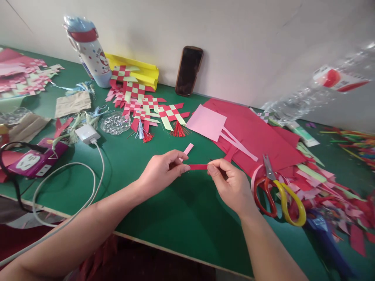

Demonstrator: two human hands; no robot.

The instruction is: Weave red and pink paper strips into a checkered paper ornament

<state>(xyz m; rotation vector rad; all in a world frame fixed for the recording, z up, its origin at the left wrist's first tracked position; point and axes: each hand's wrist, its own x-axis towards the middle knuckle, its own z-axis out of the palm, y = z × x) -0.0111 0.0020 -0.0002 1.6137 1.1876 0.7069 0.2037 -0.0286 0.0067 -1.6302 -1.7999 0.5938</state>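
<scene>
Paper strip, red [198, 167] | thin, light, floppy, creases and tears easily | left hand [161, 169] and right hand [230, 183] each pinch one end above desk [175, 210] | pink strip [187, 149] also in left fingers | grip ends only

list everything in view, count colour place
table: 1, green, underneath
red strip: 1, red, between both hands
pink strip: 1, pink, in left hand
scissors: 1, red and yellow, beside right hand
woven pieces: several, red and green, behind hands
paper sheets: several, red and pink, right
phone: 1, dark, against wall
bottle: 1, white, back left
charger: 1, white, left
left hand: 1, pinching both strips
right hand: 1, pinching red strip
</scene>
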